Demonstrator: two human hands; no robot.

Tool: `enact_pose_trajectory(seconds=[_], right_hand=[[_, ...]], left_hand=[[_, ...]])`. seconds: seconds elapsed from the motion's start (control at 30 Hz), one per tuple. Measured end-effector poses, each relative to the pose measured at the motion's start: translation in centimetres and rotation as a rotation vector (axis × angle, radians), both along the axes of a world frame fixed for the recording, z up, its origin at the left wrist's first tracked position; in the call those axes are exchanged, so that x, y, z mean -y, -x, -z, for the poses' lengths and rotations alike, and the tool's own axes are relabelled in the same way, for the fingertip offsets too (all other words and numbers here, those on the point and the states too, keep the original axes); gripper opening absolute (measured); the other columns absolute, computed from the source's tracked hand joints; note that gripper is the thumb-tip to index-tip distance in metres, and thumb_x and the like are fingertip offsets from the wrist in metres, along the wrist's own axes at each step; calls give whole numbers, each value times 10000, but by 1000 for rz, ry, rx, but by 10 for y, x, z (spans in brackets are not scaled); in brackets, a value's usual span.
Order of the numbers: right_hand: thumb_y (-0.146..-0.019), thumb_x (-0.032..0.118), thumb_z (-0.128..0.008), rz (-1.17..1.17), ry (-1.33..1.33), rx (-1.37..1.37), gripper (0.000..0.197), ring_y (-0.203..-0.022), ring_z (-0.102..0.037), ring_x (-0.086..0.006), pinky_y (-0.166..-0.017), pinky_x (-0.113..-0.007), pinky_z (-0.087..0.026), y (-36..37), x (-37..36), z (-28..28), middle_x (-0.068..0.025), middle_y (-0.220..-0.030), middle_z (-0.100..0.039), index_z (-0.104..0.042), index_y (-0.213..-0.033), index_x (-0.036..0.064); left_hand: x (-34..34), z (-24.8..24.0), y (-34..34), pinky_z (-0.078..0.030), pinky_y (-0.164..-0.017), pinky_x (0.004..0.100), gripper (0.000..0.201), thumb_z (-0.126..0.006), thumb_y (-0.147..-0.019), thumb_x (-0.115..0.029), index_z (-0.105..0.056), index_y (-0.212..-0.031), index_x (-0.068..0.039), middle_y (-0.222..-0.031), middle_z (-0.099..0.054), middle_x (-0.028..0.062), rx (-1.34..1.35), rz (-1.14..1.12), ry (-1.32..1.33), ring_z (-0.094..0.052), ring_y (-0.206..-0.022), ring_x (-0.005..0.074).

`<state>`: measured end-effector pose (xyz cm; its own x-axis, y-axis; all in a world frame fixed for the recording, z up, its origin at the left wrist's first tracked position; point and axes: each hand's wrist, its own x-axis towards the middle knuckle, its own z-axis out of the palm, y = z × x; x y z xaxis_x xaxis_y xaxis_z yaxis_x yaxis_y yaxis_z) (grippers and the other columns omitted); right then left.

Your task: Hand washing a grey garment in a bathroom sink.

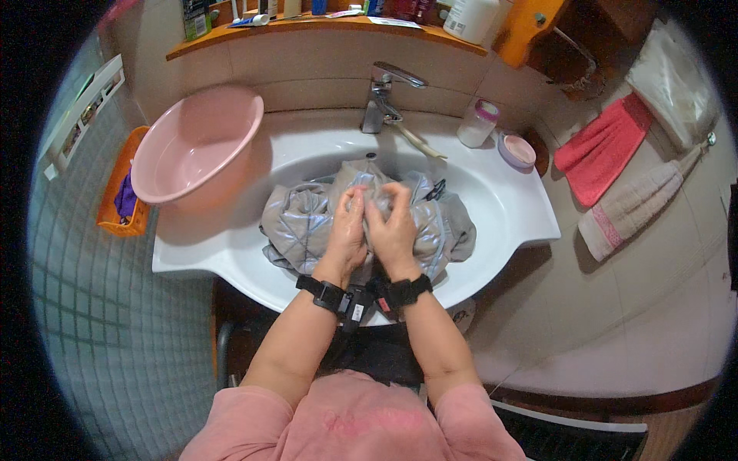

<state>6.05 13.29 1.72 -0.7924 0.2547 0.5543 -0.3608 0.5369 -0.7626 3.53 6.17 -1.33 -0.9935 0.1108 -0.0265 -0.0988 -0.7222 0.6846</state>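
Note:
A grey quilted garment (301,219) with shiny bluish trim lies bunched in the white washbasin (503,201). It looks like a jacket, though its folds hide the full shape. Over its middle, my left hand (348,230) and my right hand (394,230) are close together, fingers bent and closed on a raised fold of the cloth. The fabric between the fingertips is partly hidden by the hands. A chrome faucet (373,115) stands behind the garment, with a pale hose-like piece (419,144) hanging from it toward the basin.
A pink plastic tub (201,146) rests on the basin's left ledge, beside an orange basket (123,220). A lidded jar (478,124) and a round tub (516,150) stand at the right back. Above runs a wooden shelf (323,32). Red and beige towels (603,150) hang on the right wall.

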Motion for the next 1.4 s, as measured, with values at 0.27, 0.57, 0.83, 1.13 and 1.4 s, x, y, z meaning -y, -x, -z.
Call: enact_pose_trajectory(seconds=[0.27, 0.57, 0.83, 1.13, 1.4], right_hand=[[-864, 307, -473, 12, -458, 89, 290, -636, -539, -424, -545, -493, -406, 20, -4, -1, -217, -666, -567, -497, -734, 49], [-883, 306, -431, -138, -447, 16, 284, -578, -550, -404, -519, -474, -421, -8, 18, 1, -190, -622, -566, -502, -770, 55], [-854, 304, -504, -66, -259, 362, 269, -752, -568, -390, -633, -430, -448, 23, -25, -7, -212, -738, -585, -492, -835, 37], [-599, 317, -757, -147, -762, 376, 580, -962, -523, -355, -834, -400, -417, -11, -104, 1, -181, -1047, -562, -560, -1079, 59], [-664, 60, -627, -75, -336, 134, 257, -971, -522, -288, -824, -359, -427, -11, -89, -14, -111, -1014, -580, -607, -918, 24]], left_hand=[[1, -4, -4, -453, -768, 307, 311, -384, -938, -356, -499, -996, -73, -943, -537, 48, 168, 128, -192, -523, -854, 153], [27, 35, 10, -452, -707, 304, 289, -436, -919, -366, -510, -917, -86, -876, -535, 28, -115, 298, -179, -512, -822, 135], [18, 2, -2, -453, -789, 313, 331, -463, -911, -331, -540, -1041, -37, -1001, -569, 86, 98, 90, -15, -550, -902, 188], [36, -15, 8, -410, -675, 229, 263, -715, -746, -204, -523, -838, -48, -861, -544, 69, -41, -100, 90, -506, -757, 109], [25, -41, -9, -267, -916, 481, 421, -721, -659, -275, -546, -975, -57, -992, -546, 116, -669, -839, 1504, -466, -1042, 255]])
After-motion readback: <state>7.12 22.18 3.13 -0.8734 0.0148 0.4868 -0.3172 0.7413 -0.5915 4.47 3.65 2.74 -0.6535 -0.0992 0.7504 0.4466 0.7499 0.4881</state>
